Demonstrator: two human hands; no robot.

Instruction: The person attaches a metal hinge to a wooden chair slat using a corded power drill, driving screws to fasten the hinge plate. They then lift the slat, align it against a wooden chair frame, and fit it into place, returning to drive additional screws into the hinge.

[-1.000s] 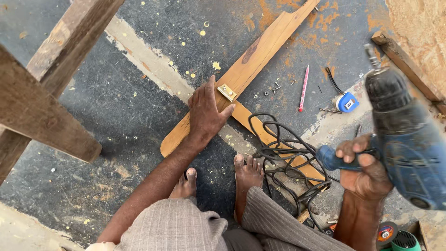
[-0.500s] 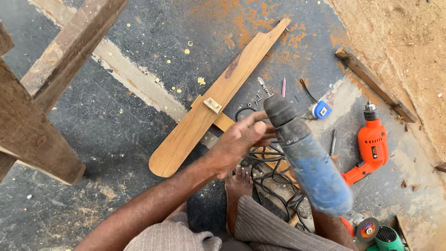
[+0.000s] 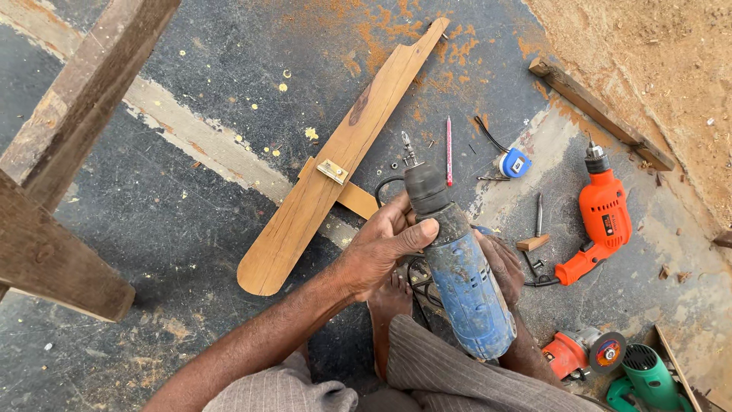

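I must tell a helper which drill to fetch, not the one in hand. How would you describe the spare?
Start at the sandy bank on the right. Just below its wooden edging strip, the orange drill lies on the floor. Unlike the blue drill gripped in both hands, nobody touches it.

The floor (image 3: 191, 229) left of the long wooden paddle (image 3: 335, 164) is open for a hand. To the right, passage is crowded: red pencil (image 3: 448, 151), blue tape measure (image 3: 515, 164), orange drill (image 3: 601, 221) and angle grinder (image 3: 583, 352) lie close together.
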